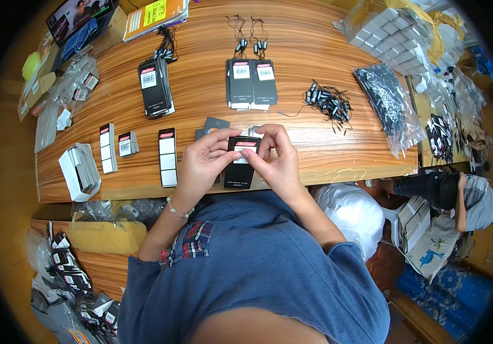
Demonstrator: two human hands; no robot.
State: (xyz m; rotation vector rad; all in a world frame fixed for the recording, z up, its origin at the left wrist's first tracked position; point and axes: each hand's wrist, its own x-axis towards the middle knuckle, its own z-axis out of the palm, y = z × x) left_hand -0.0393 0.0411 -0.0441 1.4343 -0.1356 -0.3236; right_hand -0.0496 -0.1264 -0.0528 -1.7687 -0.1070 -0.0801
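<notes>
- Well to the left of the left hand, near the front edge of the tabletop, an open white box holds a row of cards
- Between that box and the left hand, a narrow label strip and a small card stack lie side by side
- Beyond the left hand and off to its left, a corded tag stack lies with its dark cords pointing away from the person
- Just left of the left hand, a wider label strip has its long axis running away from the body
- The left hand pinches the black tag from its left side, thumb on the face; a grey card is partly hidden behind this hand
- The black tag sits between both hands, about equally near each, long axis pointing away from the torso, red band at the far end, white label under the thumbs
- Straight beyond the hands, paired tag stacks lie with cords outward
- The right hand pinches the tag from its right side, thumb meeting the left one; the underside grip is hidden
- Right of the right hand lie a cord pile, then a clear bag of dark items
</notes>
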